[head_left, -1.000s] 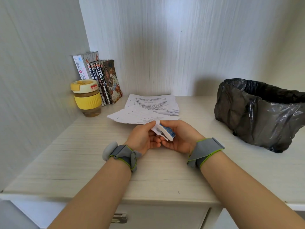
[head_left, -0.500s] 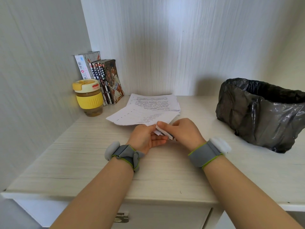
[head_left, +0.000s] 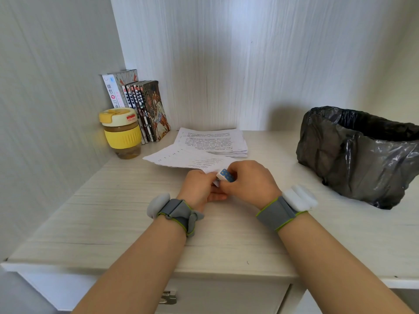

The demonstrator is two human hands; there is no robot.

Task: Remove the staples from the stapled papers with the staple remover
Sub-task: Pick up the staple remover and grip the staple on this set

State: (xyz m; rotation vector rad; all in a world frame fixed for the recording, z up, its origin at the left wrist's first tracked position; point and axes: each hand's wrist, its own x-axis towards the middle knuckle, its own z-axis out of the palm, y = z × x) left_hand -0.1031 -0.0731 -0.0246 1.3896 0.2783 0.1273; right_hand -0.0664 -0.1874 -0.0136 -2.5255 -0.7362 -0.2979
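Staple remover (head_left: pixel 225 175) pinched in right hand (head_left: pixel 247 182), pressed at near corner of papers (head_left: pixel 181 157) on counter (head_left: pixel 136 214). Left hand (head_left: pixel 198 189) closed on same corner. Paper stack (head_left: pixel 213 141) just behind.

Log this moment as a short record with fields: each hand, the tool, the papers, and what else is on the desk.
right hand: right hand holds the staple remover in a closed grip
left hand: left hand pinches the near corner of the stapled sheets
tool position: at that corner, between both hands
paper stack: paper stack lies flat behind the sheets
left of desk: yellow cup, row of books
right of desk: bin with black bag
staple: too small to see
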